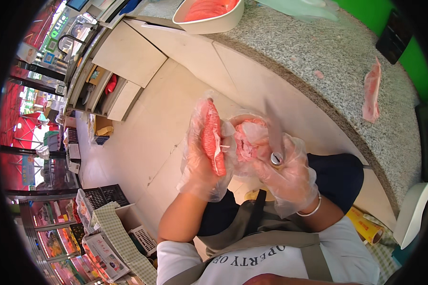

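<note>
My left hand [198,164], in a clear plastic glove, is closed round a long peeled pomelo segment [210,135]. Its flesh is red, with strips of white membrane hanging along one side. My right hand [290,175], gloved the same way, grips a knife [274,121] whose blade points away from me and is smeared by motion. Between the two hands is a rounded clump of pale pink pomelo membrane and pulp [249,140], close against the right fingers. How the clump is supported is partly hidden by the gloves.
On the speckled stone counter [290,52] stands a white bowl [209,23] of red pomelo segments. A pink membrane strip [372,92] lies farther right, near a black object [394,37]. A white dish [412,216] is at the right edge. Crates [104,194] stand lower left.
</note>
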Tool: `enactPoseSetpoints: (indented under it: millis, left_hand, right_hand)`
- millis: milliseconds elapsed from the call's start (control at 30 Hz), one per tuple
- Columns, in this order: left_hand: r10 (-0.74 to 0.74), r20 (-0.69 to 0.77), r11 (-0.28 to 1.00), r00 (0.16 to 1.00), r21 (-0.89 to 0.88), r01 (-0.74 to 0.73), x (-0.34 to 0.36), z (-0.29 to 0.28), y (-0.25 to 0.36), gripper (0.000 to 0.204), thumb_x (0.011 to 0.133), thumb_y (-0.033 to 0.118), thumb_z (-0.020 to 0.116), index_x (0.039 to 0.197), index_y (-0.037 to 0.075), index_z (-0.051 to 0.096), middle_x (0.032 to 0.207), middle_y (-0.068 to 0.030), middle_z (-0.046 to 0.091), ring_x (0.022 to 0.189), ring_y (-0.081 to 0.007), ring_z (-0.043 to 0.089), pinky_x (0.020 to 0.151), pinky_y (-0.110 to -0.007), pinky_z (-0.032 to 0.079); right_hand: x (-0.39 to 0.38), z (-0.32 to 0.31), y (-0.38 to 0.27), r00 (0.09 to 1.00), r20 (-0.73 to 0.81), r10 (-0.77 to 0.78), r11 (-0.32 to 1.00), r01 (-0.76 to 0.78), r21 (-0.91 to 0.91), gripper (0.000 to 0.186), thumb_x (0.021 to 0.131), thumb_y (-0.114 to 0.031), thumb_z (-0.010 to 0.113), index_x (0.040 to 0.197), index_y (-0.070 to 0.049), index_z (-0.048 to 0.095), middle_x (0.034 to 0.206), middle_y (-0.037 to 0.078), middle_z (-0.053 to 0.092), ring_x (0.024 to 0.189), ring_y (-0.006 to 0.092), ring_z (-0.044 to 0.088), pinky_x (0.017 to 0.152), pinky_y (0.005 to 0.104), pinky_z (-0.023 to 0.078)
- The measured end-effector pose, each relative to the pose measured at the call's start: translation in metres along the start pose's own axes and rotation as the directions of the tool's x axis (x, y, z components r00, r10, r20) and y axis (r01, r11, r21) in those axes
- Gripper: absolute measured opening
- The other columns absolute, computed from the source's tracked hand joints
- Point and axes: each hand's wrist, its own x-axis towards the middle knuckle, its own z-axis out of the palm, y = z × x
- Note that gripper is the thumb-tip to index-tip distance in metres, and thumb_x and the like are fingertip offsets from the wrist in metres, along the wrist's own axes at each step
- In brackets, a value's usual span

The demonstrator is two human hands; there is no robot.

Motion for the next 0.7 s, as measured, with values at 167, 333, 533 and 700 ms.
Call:
enactPoseSetpoints:
  millis: [167,333,533,700]
  left_hand:
    - [-0.008,0.054,0.982,0.999,0.188,-0.002,-0.003,0.011,-0.01,0.055,0.089,0.036,0.063,0.131,0.011,0.038,0.112,-0.0147,0.056,0.093,-0.0235,0.059,0.079,-0.033,0.051]
    - [0.018,0.114,0.989,0.993,0.145,-0.035,-0.006,0.019,-0.02,0.06,0.09,0.027,0.064,0.137,0.012,0.031,0.109,-0.0135,0.055,0.09,-0.022,0.059,0.077,-0.035,0.052]
    - [0.209,0.07,0.899,0.975,0.379,-0.22,-0.01,0.031,-0.024,0.056,0.093,0.018,0.061,0.138,0.011,0.029,0.108,-0.01,0.058,0.092,-0.0156,0.058,0.078,-0.03,0.051]
    - [0.344,-0.163,0.822,0.925,0.528,-0.213,0.002,0.03,-0.019,0.049,0.092,0.023,0.062,0.134,0.012,0.04,0.098,-0.0022,0.057,0.084,-0.0089,0.055,0.072,-0.025,0.047]
  right_hand:
    - [0.005,0.009,-0.002,0.999,0.014,0.052,0.99,-0.053,0.128,0.027,0.076,-0.005,0.075,0.098,0.0,0.061,0.088,0.007,0.063,0.073,0.0124,0.058,0.068,0.0267,0.049]
    - [0.0,0.008,-0.001,0.947,0.08,0.31,0.893,-0.319,0.319,0.015,0.08,0.0,0.07,0.089,0.001,0.058,0.085,0.007,0.062,0.076,0.0094,0.057,0.067,0.0257,0.049]
    - [-0.002,0.007,0.003,0.993,0.028,0.117,0.976,-0.12,0.183,0.009,0.083,0.002,0.065,0.086,0.002,0.056,0.081,0.007,0.063,0.073,0.0108,0.058,0.065,0.0261,0.049]
    - [-0.005,0.007,-0.005,0.993,0.108,-0.05,0.998,0.052,-0.018,0.011,0.081,-0.001,0.069,0.087,0.004,0.06,0.082,0.007,0.062,0.073,0.0113,0.058,0.065,0.0262,0.049]
